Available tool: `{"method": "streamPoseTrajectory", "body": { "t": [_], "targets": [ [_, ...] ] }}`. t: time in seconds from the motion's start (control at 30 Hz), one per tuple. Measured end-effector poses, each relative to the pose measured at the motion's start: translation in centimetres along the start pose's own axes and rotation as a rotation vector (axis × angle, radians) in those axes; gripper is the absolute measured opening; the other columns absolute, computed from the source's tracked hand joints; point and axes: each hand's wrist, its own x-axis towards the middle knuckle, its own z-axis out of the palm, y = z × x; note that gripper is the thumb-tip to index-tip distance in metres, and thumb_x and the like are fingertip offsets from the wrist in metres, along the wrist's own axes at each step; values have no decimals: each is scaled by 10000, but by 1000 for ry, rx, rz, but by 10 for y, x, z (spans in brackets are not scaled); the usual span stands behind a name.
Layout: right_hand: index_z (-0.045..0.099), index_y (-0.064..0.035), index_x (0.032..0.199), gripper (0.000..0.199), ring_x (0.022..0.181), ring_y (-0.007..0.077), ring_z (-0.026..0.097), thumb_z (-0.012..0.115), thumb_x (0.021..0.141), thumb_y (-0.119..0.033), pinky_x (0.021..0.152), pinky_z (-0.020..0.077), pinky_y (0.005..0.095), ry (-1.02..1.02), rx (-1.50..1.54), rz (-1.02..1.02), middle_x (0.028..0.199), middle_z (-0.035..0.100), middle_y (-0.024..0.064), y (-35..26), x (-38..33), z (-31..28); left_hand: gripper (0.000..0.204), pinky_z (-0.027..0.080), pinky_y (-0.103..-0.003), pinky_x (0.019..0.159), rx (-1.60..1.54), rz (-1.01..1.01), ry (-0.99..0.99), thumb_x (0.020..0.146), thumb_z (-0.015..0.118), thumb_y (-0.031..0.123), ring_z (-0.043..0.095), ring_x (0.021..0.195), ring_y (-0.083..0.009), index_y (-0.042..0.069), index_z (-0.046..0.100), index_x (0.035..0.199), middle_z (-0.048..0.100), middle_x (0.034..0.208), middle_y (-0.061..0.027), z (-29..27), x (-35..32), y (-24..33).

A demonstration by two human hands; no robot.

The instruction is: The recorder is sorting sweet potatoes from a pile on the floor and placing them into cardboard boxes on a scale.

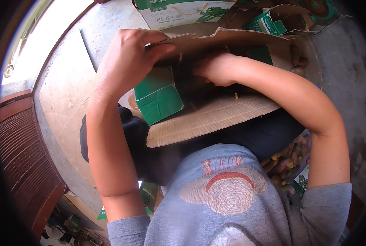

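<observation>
Long brown cardboard carton (pixel 207 119) apparently being reached into.
Pinched at eleven o'clock by left hand (pixel 135 47); grasp of right hand (pixel 220 69) cannot be told; steadying seems needed next.

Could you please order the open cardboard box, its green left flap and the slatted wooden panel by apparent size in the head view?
1. Open cardboard box
2. Slatted wooden panel
3. Green left flap

Rough matt cardboard on this box (pixel 250 40), smooth green card beside it!
And look: the near flap (pixel 209 123) runs dull and finely ribbed, the green panel (pixel 160 105) catches a soft sheen; below, a matt cloth shirt (pixel 228 197); left, glossy ridged wooden furniture (pixel 29 147); right, dull concrete-looking floor (pixel 345 86).
</observation>
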Motion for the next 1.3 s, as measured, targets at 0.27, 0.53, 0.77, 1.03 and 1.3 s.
{"method": "streamPoseTrajectory", "body": {
  "t": [0.27,0.53,0.77,1.03,1.3],
  "targets": [
    [697,-23,1124,269,900,276,692,717,858,-51,809,546,348,1121,354,113,987,709,134,-12,-203,-20,372,487,-332,961,-159,-46,-29,1010,622,352,663,1022,-152,41,731,1183,754,1101,-106,-10,-15,-4],
    [708,2,1152,200,924,123,684,649,976,-73,800,535,247,1602,579,914,1005,746,73,24,-373,154,621,391,-464,1143,-252,-66,183,1074,378,497,572,1303,-282,-12,604,1348,634,1341,-189,-29,-21,-48],
    [717,-58,1061,186,853,192,716,689,926,-183,785,542,324,1079,921,1300,917,750,114,-5,-374,392,682,310,-494,1205,-281,-179,218,1068,313,559,481,1399,-298,28,550,1424,555,1447,-175,-12,-13,-62],
    [686,-25,1068,262,1016,427,666,659,911,-233,849,524,457,452,1249,1269,1028,704,238,-87,-318,605,645,204,-480,1237,-717,-505,300,1088,285,510,344,1489,-279,45,429,1512,421,1569,-153,-2,-17,-71],
    [492,-94,1446,660,1222,356,612,706,872,-341,1016,496,413,-32,1347,1051,1322,626,219,-190,-269,644,611,212,-444,1232,-732,-579,381,1096,300,475,356,1472,-253,52,430,1516,435,1561,-124,-4,-26,-83]
  ]
}}
